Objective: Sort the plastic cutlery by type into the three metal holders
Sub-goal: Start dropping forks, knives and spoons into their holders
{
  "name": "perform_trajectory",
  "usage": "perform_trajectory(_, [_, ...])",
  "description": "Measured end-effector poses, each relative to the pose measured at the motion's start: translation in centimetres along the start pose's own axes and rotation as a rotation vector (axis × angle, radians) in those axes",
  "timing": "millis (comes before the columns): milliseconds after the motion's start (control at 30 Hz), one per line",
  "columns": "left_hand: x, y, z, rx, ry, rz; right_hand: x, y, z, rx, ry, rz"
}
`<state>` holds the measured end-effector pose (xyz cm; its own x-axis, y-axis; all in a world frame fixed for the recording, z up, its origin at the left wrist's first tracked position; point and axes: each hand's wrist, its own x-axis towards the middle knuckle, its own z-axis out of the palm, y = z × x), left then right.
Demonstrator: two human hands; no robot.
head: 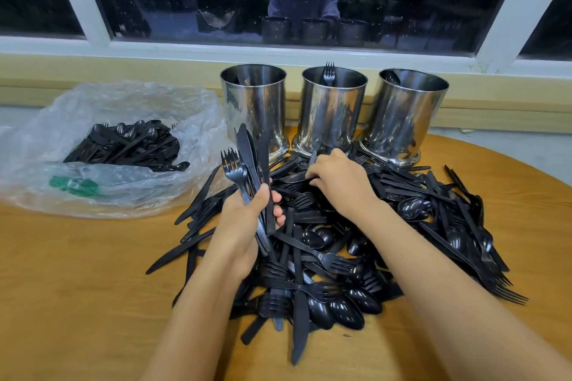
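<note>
Plastic cutlery (325,257) lies in a tangled black heap on the wooden table (77,288), nearest the person. Over it the left hand (247,219) grips an upright bundle (253,158) of knives with a stray fork (230,164) among them. The right hand (337,182) digs curled fingers into the heap's far edge; I cannot tell whether it has caught a piece. It seems best to gather one type only and pull that fork out before dropping the bundle. Beyond stand the three metal holders (332,111), the middle one showing a standing fork (329,73).

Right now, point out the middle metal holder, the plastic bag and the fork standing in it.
Middle metal holder (329,114), head view, on its front wall.
Plastic bag (123,99), head view, on its clear upper side.
Fork (329,73), head view, on its tines above the rim.
</note>
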<state>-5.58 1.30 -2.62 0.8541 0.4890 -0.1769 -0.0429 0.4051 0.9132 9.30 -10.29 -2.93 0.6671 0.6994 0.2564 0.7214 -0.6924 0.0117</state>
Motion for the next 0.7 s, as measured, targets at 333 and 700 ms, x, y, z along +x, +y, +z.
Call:
perform_trajectory(333, [-0.2,-0.5,1.0,-0.146,-0.037,-0.12,-6.1,-1.2,-4.0,0.966,0.228,0.402])
perform_trajectory(700, [-0.8,-1.8,2.1,0.155,0.001,-0.035,-9.6,-7.3,-2.5,1.406,0.107,0.388])
